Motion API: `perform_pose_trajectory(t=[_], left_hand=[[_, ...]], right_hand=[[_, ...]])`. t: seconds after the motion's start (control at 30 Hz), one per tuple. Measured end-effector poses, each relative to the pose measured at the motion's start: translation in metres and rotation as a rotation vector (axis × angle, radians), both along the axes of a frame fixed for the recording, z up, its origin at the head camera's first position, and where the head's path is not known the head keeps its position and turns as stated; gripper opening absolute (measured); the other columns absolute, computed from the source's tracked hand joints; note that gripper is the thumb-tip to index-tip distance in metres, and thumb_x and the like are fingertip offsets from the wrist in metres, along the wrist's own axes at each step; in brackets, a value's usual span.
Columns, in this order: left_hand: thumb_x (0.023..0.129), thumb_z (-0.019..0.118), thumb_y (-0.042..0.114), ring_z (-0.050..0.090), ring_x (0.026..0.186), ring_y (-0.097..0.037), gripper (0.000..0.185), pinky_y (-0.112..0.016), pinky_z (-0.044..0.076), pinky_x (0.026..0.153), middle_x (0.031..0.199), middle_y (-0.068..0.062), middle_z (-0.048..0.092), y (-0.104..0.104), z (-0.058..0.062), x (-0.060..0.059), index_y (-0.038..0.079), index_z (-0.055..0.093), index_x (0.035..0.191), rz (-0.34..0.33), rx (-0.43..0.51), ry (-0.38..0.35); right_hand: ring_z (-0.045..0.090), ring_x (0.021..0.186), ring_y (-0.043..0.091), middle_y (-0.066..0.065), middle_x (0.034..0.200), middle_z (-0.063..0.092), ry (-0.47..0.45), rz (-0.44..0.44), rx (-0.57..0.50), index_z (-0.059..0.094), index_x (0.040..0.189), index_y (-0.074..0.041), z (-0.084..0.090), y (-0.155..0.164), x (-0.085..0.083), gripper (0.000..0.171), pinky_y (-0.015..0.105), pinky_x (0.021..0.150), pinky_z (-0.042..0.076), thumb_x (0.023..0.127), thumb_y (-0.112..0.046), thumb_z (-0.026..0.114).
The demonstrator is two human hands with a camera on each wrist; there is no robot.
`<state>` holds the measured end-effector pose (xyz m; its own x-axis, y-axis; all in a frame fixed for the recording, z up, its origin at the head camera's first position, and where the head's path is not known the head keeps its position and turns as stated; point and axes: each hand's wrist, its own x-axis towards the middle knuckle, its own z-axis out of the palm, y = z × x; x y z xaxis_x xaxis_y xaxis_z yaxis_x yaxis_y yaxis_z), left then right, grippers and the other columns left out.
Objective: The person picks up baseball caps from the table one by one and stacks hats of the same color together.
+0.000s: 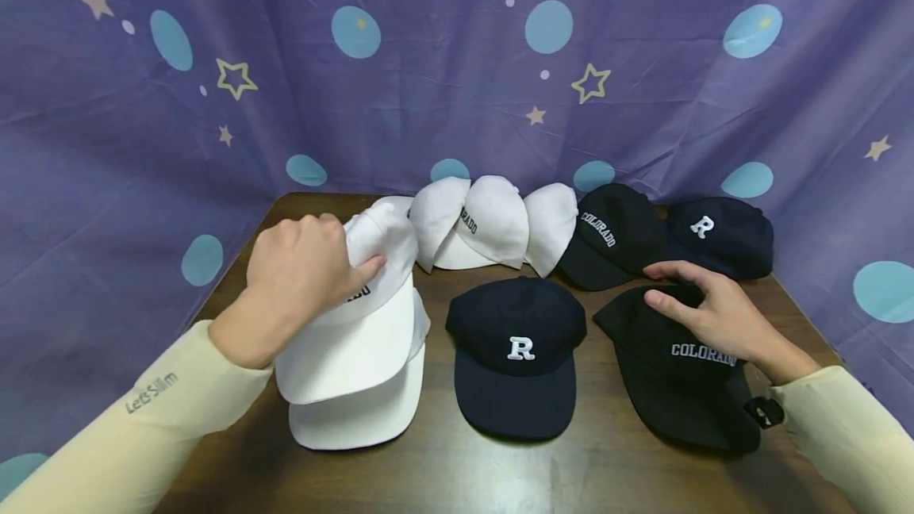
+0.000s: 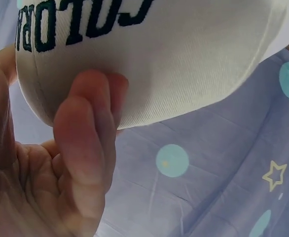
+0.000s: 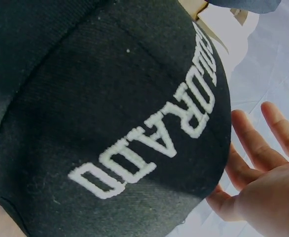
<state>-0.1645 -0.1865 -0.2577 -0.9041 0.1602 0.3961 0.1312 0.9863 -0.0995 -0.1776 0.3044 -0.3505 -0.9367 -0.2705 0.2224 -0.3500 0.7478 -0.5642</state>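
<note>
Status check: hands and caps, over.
Left hand grips white cap atop another white cap. Right hand rests open on black COLORADO cap. Nothing in the way.

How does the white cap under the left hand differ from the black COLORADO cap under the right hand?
The white cap lies on top of another white cap; the black COLORADO cap lies alone on the table. The left hand grips the white cap's crown; the right hand rests spread on the black one. Both face brim-forward, lettered.

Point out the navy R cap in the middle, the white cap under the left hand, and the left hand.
navy R cap (image 1: 516, 316), head view, crown
white cap (image 1: 350, 343), head view, brim
left hand (image 1: 303, 268), head view, back of hand
</note>
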Motion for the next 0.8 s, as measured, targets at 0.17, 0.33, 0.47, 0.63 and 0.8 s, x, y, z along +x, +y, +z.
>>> perform_pose_trajectory(t=[0.17, 0.33, 0.47, 0.63, 0.8], left_hand=[[0.078, 0.080, 0.058, 0.051, 0.045, -0.033, 0.066, -0.045, 0.043, 0.039, 0.055, -0.015, 0.051, 0.007, -0.010, 0.007, 0.001, 0.049, 0.065, -0.015, -0.018, 0.022], [0.079, 0.079, 0.059, 0.051, 0.045, -0.031, 0.067, -0.045, 0.044, 0.039, 0.054, -0.013, 0.050, 0.011, -0.017, 0.010, 0.000, 0.049, 0.067, -0.004, -0.025, -0.014], [0.079, 0.079, 0.059, 0.053, 0.045, -0.033, 0.067, -0.045, 0.046, 0.040, 0.055, -0.014, 0.051, 0.014, -0.022, 0.014, -0.001, 0.051, 0.069, 0.010, -0.035, -0.029], [0.077, 0.081, 0.059, 0.054, 0.043, -0.033, 0.067, -0.045, 0.046, 0.038, 0.050, -0.011, 0.047, 0.019, -0.034, 0.019, 0.000, 0.049, 0.067, -0.002, -0.060, 0.000], [0.075, 0.083, 0.059, 0.056, 0.041, -0.034, 0.068, -0.044, 0.046, 0.036, 0.047, -0.010, 0.044, 0.022, -0.048, 0.020, 0.002, 0.047, 0.066, 0.001, -0.072, 0.025]], right_hand=[[0.047, 0.132, 0.033, 0.009, 0.136, 0.062, -0.012, 0.007, -0.016, 0.063, 0.135, -0.017, 0.001, -0.001, 0.000, 0.039, 0.058, 0.099, 0.037, 0.101, -0.034, 0.068], [0.046, 0.133, 0.036, 0.011, 0.136, 0.062, -0.020, 0.010, -0.026, 0.062, 0.135, -0.015, 0.001, -0.001, 0.000, 0.040, 0.063, 0.100, 0.036, 0.101, -0.034, 0.068], [0.047, 0.132, 0.034, 0.010, 0.136, 0.062, -0.012, 0.008, -0.017, 0.063, 0.134, -0.016, 0.001, -0.001, -0.001, 0.039, 0.061, 0.099, 0.037, 0.101, -0.034, 0.068], [0.047, 0.131, 0.034, 0.009, 0.135, 0.062, -0.005, 0.009, -0.016, 0.063, 0.134, -0.017, 0.001, -0.001, -0.002, 0.038, 0.061, 0.099, 0.036, 0.101, -0.034, 0.068], [0.047, 0.132, 0.036, 0.010, 0.136, 0.062, -0.013, 0.011, -0.020, 0.063, 0.134, -0.015, 0.000, -0.002, -0.002, 0.039, 0.062, 0.100, 0.036, 0.101, -0.034, 0.068]])
